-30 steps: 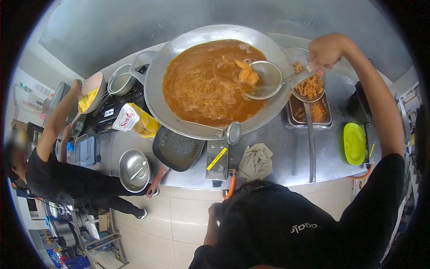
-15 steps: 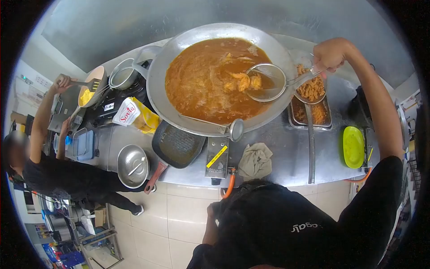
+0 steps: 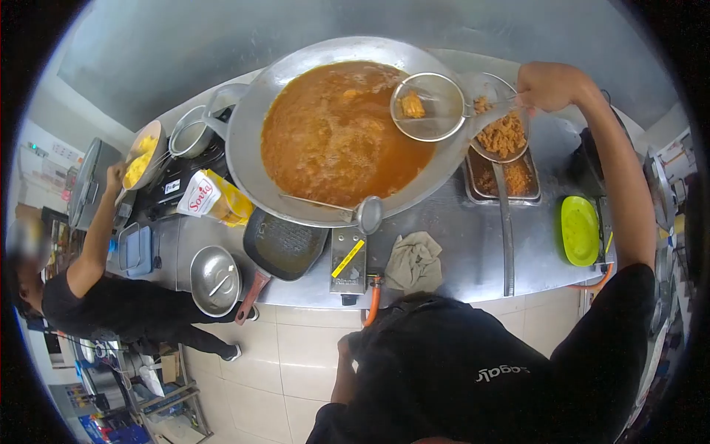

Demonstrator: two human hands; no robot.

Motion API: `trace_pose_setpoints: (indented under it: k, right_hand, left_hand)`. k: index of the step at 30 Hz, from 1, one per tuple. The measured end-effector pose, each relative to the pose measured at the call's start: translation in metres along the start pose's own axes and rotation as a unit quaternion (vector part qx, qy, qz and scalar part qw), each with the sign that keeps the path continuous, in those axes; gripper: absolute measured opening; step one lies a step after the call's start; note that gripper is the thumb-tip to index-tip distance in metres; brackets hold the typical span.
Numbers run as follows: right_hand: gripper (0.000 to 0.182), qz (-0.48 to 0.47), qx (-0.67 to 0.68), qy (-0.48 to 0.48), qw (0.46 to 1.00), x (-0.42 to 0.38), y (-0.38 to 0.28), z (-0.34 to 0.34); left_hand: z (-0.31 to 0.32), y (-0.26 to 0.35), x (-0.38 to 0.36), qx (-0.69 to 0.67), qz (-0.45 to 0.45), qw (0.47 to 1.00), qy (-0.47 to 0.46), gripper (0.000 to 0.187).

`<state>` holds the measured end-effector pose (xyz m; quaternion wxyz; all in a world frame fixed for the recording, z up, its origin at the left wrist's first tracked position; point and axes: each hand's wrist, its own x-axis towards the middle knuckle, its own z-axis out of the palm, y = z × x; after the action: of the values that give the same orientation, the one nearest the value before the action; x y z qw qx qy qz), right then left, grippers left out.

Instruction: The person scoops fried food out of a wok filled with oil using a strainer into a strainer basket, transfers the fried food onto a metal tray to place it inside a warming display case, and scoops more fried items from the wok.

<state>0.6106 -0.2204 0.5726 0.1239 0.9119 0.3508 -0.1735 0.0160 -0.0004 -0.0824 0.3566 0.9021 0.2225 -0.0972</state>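
Note:
My right hand (image 3: 549, 86) is closed on the handle of a round mesh strainer (image 3: 436, 122), raised over the right part of a large wok (image 3: 244, 159) of brown bubbling oil. One fried piece (image 3: 411, 105) lies in the strainer. Just below my hand, a second strainer with fried crumbs (image 3: 504, 135) rests over a metal tray (image 3: 534, 198), its long handle pointing down. A metal skimmer (image 3: 369, 215) leans on the wok's near rim. My left hand (image 3: 345, 348) hangs low by my body, partly hidden at its edge; its fingers cannot be made out.
A square pan (image 3: 285, 248), a cloth (image 3: 414, 263), a burner (image 3: 347, 266) and a metal bowl (image 3: 216, 281) stand along the near side. A green plate (image 3: 580, 231) is at right. At left, a co-worker (image 3: 96, 296) reaches to a pan of yellow food (image 3: 148, 152) near an oil pouch (image 3: 214, 198).
The strainer has risen from the oil and moved up, now holding one piece instead of several at its edge. The co-worker's spatula is no longer visible. The whole view has shifted slightly.

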Motion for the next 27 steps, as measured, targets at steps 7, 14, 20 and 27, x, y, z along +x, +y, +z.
trace_pose_setpoints:
  k: [7,14,20,27]
  right_hand:
    - [0.036,0.008,0.117,0.051,0.992,-0.021,0.037,0.024]
    - [0.029,0.067,0.230,0.049,0.970,-0.091,0.073,0.030]
    - [0.031,0.160,0.233,0.110,0.953,-0.157,0.120,0.074]
    - [0.023,0.185,0.120,0.190,0.957,-0.173,0.185,0.202]
  left_hand:
    - [0.005,-0.015,-0.006,-0.349,-0.049,0.935,0.028,0.028]
    - [-0.012,-0.039,0.011,0.027,0.083,0.995,-0.055,0.027]
    - [-0.008,-0.050,0.008,-0.303,-0.123,0.936,-0.132,0.030]
    - [-0.013,-0.015,0.016,-0.334,-0.281,0.891,-0.124,0.028]
